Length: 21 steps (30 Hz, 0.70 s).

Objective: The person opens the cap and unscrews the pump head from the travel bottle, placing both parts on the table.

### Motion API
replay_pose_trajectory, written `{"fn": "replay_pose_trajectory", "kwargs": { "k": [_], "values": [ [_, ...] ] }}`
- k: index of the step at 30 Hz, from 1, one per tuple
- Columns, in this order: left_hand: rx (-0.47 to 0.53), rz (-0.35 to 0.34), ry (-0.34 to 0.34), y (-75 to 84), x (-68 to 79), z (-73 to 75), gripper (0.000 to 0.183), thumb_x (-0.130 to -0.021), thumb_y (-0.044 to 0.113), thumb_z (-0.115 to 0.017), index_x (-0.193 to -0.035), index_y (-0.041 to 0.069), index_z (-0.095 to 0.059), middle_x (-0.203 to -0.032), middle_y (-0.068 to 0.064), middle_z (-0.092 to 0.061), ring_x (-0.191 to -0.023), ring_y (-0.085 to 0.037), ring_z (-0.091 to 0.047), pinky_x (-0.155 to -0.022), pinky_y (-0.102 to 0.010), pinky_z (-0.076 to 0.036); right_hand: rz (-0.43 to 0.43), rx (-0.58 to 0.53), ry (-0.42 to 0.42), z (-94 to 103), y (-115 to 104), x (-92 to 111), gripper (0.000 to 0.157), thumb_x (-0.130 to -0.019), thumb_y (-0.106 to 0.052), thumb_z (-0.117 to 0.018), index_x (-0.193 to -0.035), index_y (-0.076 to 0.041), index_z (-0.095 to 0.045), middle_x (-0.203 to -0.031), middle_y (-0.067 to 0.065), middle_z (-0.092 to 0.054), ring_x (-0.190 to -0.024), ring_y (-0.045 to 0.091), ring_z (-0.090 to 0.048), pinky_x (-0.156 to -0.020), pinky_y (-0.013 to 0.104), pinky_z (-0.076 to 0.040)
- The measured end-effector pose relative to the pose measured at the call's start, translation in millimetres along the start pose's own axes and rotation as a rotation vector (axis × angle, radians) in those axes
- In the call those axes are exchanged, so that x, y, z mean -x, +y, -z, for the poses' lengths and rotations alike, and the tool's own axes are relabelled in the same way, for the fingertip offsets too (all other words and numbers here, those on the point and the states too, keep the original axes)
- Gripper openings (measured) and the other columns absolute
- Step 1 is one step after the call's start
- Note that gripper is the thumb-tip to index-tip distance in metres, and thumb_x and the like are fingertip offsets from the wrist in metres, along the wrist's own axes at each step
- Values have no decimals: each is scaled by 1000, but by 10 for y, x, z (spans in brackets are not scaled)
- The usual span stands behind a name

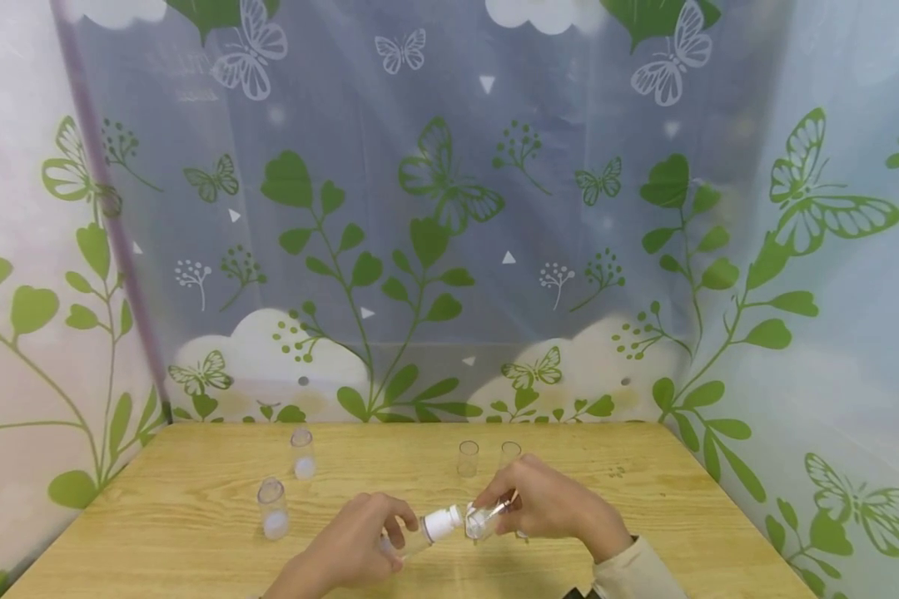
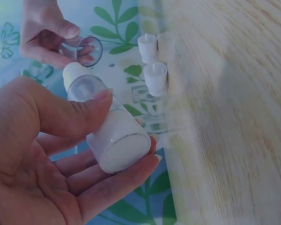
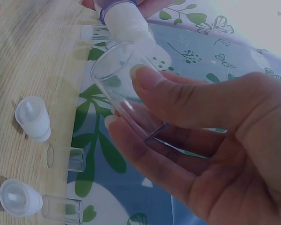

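The fingers of your left hand [image 1: 360,537] pinch the bottle [image 2: 119,140] above the worktop [image 1: 195,516]; those of your right hand [image 1: 550,503] grip the clear cap [image 3: 124,86], its mouth near the bottle's white top [image 1: 442,522]. A tilted approach could catch the rim. The right wrist view shows two white pump heads [image 3: 33,117] [image 3: 21,198], largely hidden in the head view.

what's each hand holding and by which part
The left hand holds a bottle around its body, below the white top; the right hand holds a clear cap by its side wall.
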<state>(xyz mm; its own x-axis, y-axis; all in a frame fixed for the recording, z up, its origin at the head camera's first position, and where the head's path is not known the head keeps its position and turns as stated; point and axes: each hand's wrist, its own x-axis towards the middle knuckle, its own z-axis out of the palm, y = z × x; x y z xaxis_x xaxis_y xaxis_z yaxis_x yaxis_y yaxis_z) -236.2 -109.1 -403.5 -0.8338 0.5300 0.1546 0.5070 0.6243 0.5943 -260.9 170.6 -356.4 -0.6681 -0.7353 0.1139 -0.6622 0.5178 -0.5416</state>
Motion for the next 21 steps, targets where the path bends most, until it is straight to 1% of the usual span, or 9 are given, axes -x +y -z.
{"fn": "replay_pose_trajectory", "kwargs": {
  "k": [3,9,12,14,16,18,21],
  "values": [
    [28,2,-11,-6,-3,7,38,-63,-1,-78,-98,12,-70,-80,0,-70,-62,-1,-59,-64,-31,-56,-1,12,-6,-5,15,1,31,-76,1,-74,-105,-12,-73,-106,4,-72,-90,7,-67,-73,13,-53],
    [33,0,-13,-17,-1,33,41,-63,-2,-78,-101,10,-69,-83,-2,-71,-61,-1,-59,-64,-29,-56,-9,16,-12,-5,25,2,32,-77,0,-74,-107,-12,-73,-106,5,-71,-86,2,-64,-73,13,-53],
    [31,2,-17,-26,0,56,41,-64,0,-79,-102,11,-69,-84,-2,-71,-65,-3,-61,-65,-32,-57,-10,36,-9,-11,19,-1,32,-78,0,-73,-107,-12,-72,-104,5,-71,-85,3,-63,-72,13,-53],
    [26,4,-17,-34,3,73,41,-64,1,-79,-102,12,-69,-85,-1,-71,-70,-8,-62,-67,-37,-57,-8,51,-6,-17,12,-9,32,-79,0,-72,-108,-12,-72,-104,4,-70,-86,5,-63,-72,13,-53],
    [34,11,-19,-38,8,86,41,-64,1,-79,-102,12,-68,-86,-1,-71,-71,-10,-62,-67,-37,-56,-3,68,-2,-24,4,-18,31,-80,1,-71,-109,-11,-71,-103,3,-69,-87,7,-64,-73,13,-53],
    [44,17,-21,-40,13,98,42,-64,0,-79,-102,11,-68,-87,-1,-70,-69,-9,-61,-65,-34,-55,-2,77,2,-29,-2,-25,31,-81,2,-69,-110,-10,-71,-103,3,-69,-87,8,-64,-73,13,-52],
    [66,22,-26,-39,18,106,42,-64,-2,-78,-103,10,-68,-88,-1,-70,-63,-4,-59,-60,-26,-53,1,92,8,-33,-4,-34,31,-82,3,-66,-110,-9,-70,-105,7,-69,-87,8,-65,-73,13,-52]
  ]
}}
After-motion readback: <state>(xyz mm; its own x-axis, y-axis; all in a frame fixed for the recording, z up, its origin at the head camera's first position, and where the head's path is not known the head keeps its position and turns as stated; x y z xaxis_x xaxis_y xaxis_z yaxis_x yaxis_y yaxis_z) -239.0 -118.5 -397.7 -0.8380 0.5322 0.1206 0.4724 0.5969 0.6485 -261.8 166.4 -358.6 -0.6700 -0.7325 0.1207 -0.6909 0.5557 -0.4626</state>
